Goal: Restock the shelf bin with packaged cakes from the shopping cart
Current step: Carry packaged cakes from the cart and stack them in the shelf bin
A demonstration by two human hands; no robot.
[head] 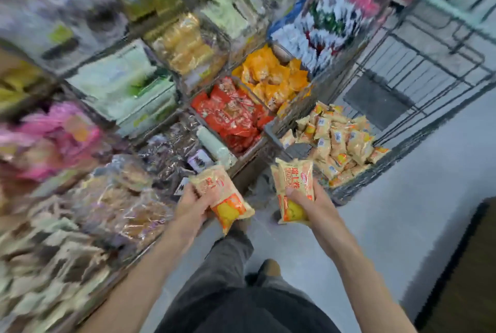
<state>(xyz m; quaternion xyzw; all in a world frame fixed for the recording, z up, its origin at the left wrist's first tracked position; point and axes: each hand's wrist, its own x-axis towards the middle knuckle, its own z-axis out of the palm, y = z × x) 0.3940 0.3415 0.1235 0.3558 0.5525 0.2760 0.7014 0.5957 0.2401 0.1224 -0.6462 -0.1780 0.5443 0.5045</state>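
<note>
Overhead, a head-worn camera is looking down on a shop aisle, and much of the picture is smeared with motion blur. Shelves (112,82) of wire bins are filling the left and top of the view, each bin holding a different bright snack. A wire cart (418,82) is standing to the right on the grey floor (389,225), and a heap of cakes (341,142) in pale wrappers with orange and yellow print is lying in its near corner. Below, the person's dark trousers and one shoe are showing. Both bare forearms are reaching forward from the bottom edge. The left hand (192,199) is gripping a left pack (224,193), fingers curled around its near half. The right hand (306,199) is gripping a right pack (294,193), thumb across its front. Each pack's long axis is pointing away from the body, roughly up the frame, with the left one leaning leftwards at its far end. Both hands are hovering in the gap between shelves and cart, near each other but apart. The move ahead seems to turn on this: the bins lie ahead and to the left, so the left hand is nearer them, while the right hand is just beside the cart's heap. Which bin is meant for these cakes cannot be told; none in clear view shows matching packs.
</note>
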